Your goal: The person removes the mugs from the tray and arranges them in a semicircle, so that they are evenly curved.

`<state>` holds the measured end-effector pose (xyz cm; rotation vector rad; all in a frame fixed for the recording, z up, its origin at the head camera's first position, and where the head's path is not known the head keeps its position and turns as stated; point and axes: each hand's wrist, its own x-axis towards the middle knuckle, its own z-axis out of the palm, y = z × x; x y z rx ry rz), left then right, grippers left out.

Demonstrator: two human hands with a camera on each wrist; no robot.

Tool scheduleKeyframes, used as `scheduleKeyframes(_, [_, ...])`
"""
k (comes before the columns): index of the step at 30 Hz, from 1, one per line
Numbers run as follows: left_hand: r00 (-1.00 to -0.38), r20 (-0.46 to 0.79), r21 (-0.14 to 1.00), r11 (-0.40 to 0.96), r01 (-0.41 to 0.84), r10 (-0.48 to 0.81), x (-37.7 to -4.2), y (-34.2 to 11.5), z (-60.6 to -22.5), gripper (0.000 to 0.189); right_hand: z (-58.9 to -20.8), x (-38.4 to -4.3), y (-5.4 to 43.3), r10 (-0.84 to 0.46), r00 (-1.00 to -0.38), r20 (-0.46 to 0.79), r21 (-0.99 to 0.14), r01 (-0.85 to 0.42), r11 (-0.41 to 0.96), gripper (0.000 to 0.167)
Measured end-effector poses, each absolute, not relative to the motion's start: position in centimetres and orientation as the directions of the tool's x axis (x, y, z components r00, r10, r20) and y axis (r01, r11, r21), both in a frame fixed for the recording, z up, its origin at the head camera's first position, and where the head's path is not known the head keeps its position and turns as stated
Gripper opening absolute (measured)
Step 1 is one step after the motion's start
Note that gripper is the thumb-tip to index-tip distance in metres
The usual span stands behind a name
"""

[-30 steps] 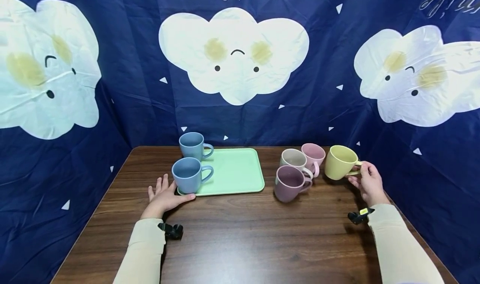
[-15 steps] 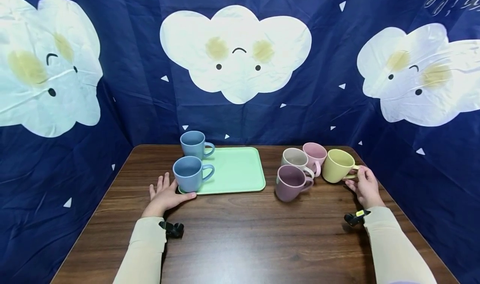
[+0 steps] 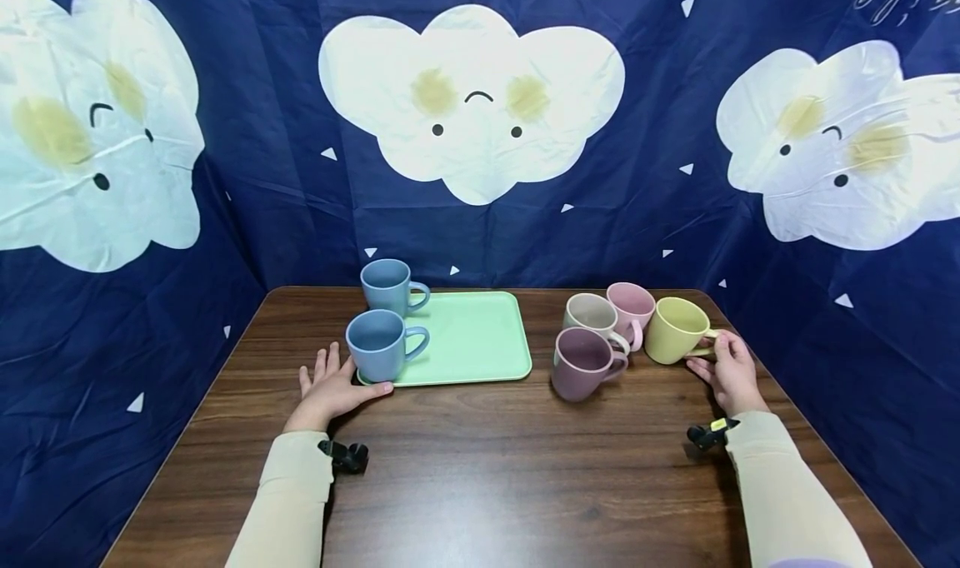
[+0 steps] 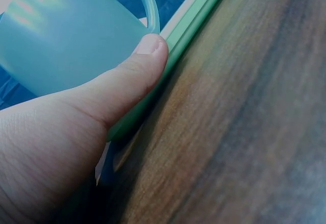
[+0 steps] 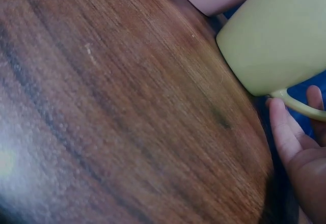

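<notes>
My right hand (image 3: pixel 735 375) holds the yellow mug (image 3: pixel 675 331) by its handle, at the right end of the table. In the right wrist view, fingertips (image 5: pixel 278 107) sit at the lower end of that handle. My left hand (image 3: pixel 330 393) lies at the near left corner of the green tray (image 3: pixel 472 343), fingers spread and thumb along the tray's front edge. Close beside that hand, the front blue mug (image 3: pixel 375 351) stands upright on the tray. Behind it is a second blue mug (image 3: pixel 386 288). Both blue mugs have their handles turned right.
Left of the yellow mug stand a pink mug (image 3: pixel 632 300), a beige mug (image 3: pixel 589 310) and a purple mug (image 3: pixel 577 370), close together on the wooden table (image 3: pixel 480 468). A blue cloth (image 3: pixel 465 243) with clouds encloses the back and sides.
My right hand has brought the yellow mug slightly left and nearer, down beside the pink mug; over the last half second it stays put. My left hand keeps its place.
</notes>
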<state>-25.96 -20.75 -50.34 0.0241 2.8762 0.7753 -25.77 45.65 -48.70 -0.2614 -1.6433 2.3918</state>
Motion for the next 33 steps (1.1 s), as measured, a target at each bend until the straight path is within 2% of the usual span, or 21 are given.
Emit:
scheduleKeyframes(8, [-0.986,-0.157,0.504,0.863,-0.026,0.062,-26.0,-20.8,-50.5,0.125,-48.7,-25.2,45.6,0.258,-0.966,-0.02,-0.93,-0.077,-0.361,0.018])
scheduleKeyframes(14, [-0.986,-0.156,0.505,0.863,-0.023,0.065,-26.0,-20.7,-50.5,0.124,-48.8,-24.1,45.4,0.186,-0.982,0.013,-0.888,-0.097,-0.449,0.024])
scheduleKeyframes(23, [-0.987,-0.143,0.51,0.86,-0.014,0.069,-26.0,-20.6,-50.0,0.123,-49.3,-22.3,43.5,0.166,-0.986,0.023,-0.813,-0.115,-0.57,0.029])
scheduleKeyframes(28, [-0.987,-0.144,0.525,0.851,-0.018,0.068,-26.0,-20.6,-50.1,0.125,-49.8,-22.0,41.9,0.208,-0.977,0.052,-0.836,-0.156,-0.525,0.024])
scheduleKeyframes(33, [-0.986,-0.151,0.516,0.857,-0.018,0.071,-26.0,-20.7,-50.0,0.124,-50.1,-22.3,40.0,0.26,-0.961,0.094,-0.899,-0.194,-0.393,0.015])
